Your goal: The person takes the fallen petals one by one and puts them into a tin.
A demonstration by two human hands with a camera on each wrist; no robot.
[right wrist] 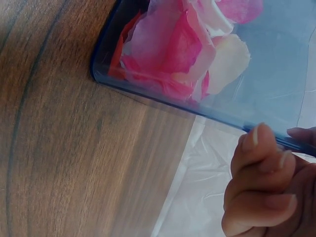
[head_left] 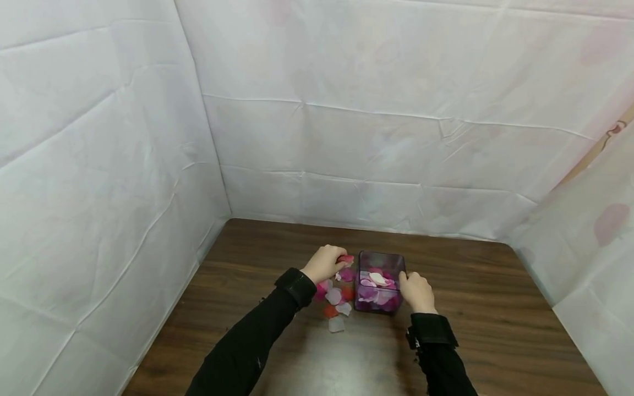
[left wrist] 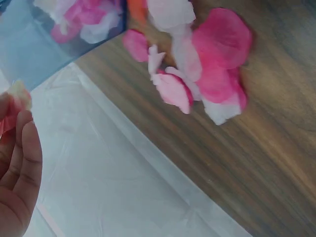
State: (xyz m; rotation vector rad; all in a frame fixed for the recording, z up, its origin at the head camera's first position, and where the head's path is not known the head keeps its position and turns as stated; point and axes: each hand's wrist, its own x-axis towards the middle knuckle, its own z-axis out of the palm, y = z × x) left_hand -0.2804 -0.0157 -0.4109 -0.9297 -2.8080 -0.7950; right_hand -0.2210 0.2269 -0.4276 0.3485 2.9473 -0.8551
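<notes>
A see-through plastic box stands on the table with pink, white and purple petals inside. At its right rim my right hand grips the wall, thumb on one side and curled fingers on the other. My left hand is raised to the left of the box. Its fingertips pinch a few petals, reddish and pale, shown too in the head view. Beneath and in front of that hand lies a loose scatter of pink, white and orange petals, beside the box's left wall.
The dark wooden table carries the box near its back middle. White creased sheets hang behind it and along the left side. Another sheet with faint pink spots hangs at the right.
</notes>
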